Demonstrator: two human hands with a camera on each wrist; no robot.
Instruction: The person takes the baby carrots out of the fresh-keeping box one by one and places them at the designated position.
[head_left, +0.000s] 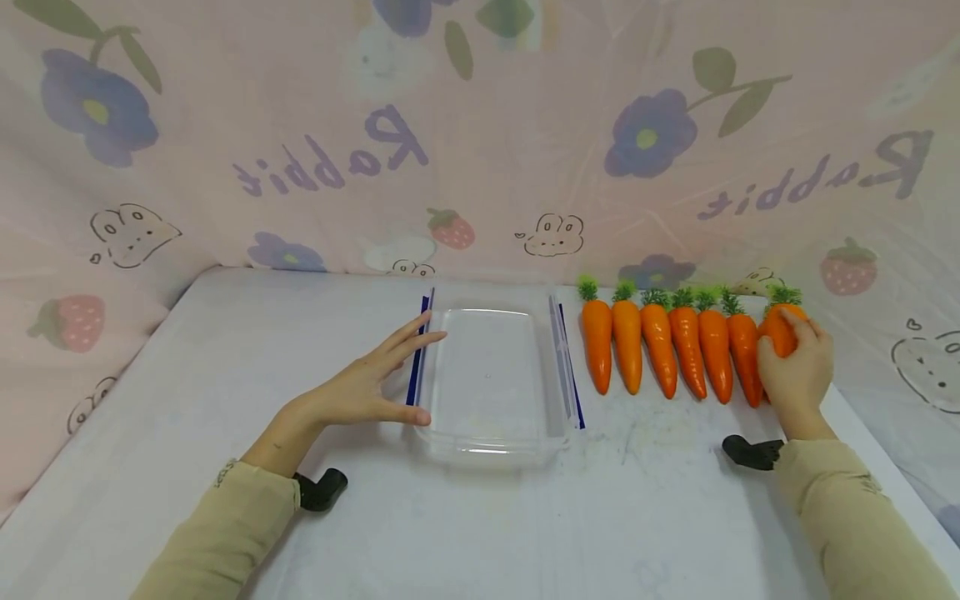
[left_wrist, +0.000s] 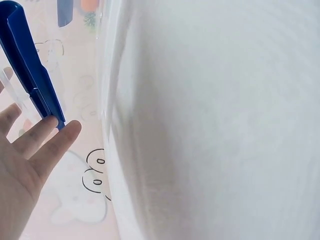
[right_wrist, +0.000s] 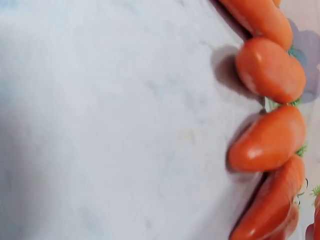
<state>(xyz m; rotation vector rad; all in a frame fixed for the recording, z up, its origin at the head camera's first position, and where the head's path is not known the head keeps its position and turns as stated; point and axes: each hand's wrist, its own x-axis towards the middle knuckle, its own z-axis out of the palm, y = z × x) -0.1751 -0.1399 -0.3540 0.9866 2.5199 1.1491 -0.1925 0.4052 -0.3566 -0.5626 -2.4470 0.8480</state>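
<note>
A clear plastic food container (head_left: 487, 446) with blue side clips stands at mid-table. My left hand (head_left: 360, 387) is spread along its left side, thumb near the front corner and fingertips at the rim. In the left wrist view, fingertips overlap the lower end of a blue clip (left_wrist: 35, 70). To the right lies a row of several orange carrots (head_left: 628, 346) with green tops pointing away. At the row's right end my right hand (head_left: 798, 367) grips a carrot (head_left: 780, 329) between thumb and fingers. The palm hides part of that carrot.
A white cloth (head_left: 480, 533) covers the table. Behind it hangs a pink curtain (head_left: 480, 150) printed with rabbits, flowers and strawberries. Black wrist pieces (head_left: 322, 490) stick out at both sleeve cuffs. The table's right edge (head_left: 892, 450) runs close by the right forearm.
</note>
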